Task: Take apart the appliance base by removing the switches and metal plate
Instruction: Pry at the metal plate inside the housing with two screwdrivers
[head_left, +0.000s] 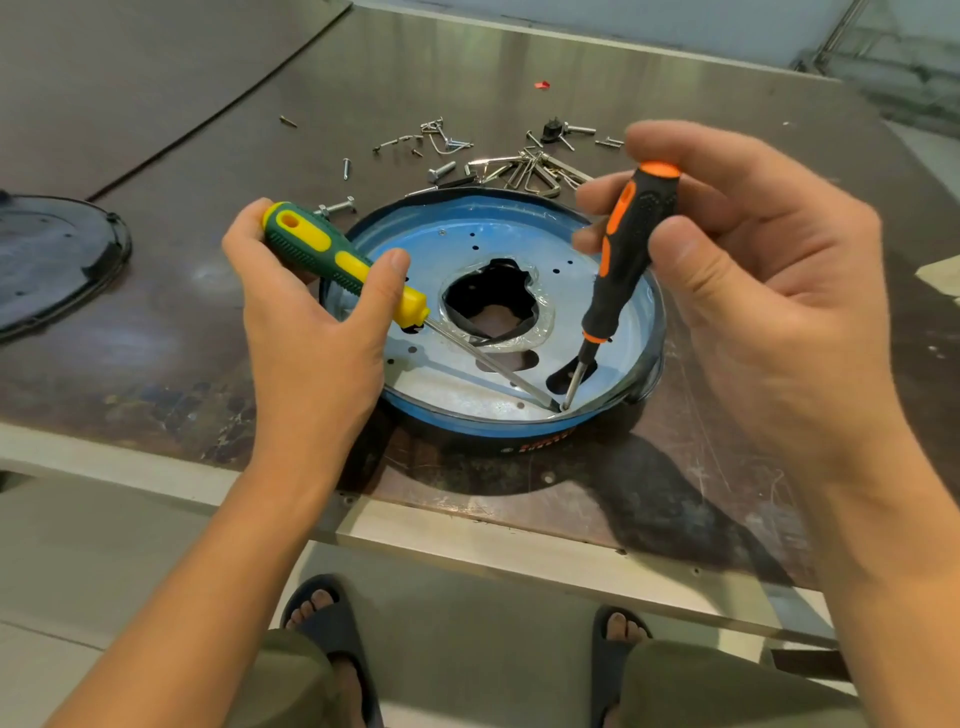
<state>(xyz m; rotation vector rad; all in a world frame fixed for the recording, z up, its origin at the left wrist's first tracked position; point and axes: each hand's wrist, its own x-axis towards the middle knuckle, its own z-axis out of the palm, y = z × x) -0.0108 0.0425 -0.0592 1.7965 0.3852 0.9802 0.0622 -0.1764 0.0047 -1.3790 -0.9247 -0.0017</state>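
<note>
A round appliance base with a blue rim sits on the table, and a silvery metal plate with a ragged central hole lies inside it. My left hand grips a green-and-yellow screwdriver, its shaft slanting down to the right. My right hand holds a black-and-orange screwdriver nearly upright. Both tips meet at the plate's near edge, against the rim.
Several loose screws, bolts and bent metal clips lie scattered behind the base. A dark round cover rests at the left edge. The table's near edge runs just below the base, with my sandalled feet beneath.
</note>
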